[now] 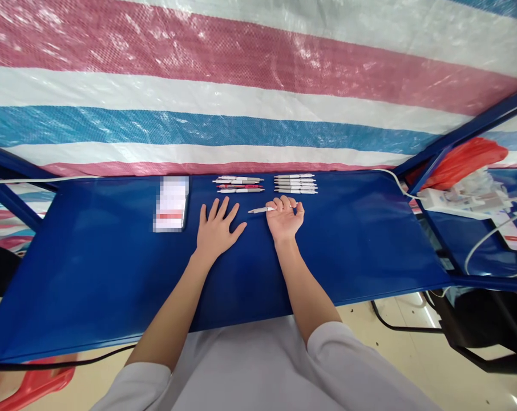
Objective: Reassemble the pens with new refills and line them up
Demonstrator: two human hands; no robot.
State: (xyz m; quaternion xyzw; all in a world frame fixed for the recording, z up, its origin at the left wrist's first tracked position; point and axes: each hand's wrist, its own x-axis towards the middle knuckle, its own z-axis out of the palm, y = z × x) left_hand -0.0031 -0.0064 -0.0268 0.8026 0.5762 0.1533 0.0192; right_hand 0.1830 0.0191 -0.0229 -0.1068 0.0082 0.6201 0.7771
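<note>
My left hand [217, 229] lies flat on the blue table, palm down with its fingers spread, holding nothing. Palm up, my right hand [285, 218] has its fingers curled around a white pen [258, 210], whose tip points left toward my left hand. Part of that pen is hidden by the fingers. Beyond my left hand lies a group of several pens [240, 180], mostly white and grey, with a red pen [240, 186] among them. Past my right hand, several white and grey pens [295, 184] lie side by side in a neat stack of rows.
A blurred-out phone [171, 204] lies on the blue table [352, 240], left of my hands. Striped plastic sheeting [224, 91] hangs behind. At right stand a blue frame post [429, 165], a power strip [451, 202] with white cables and a red bag [464, 162]. A red stool [40, 385] is lower left.
</note>
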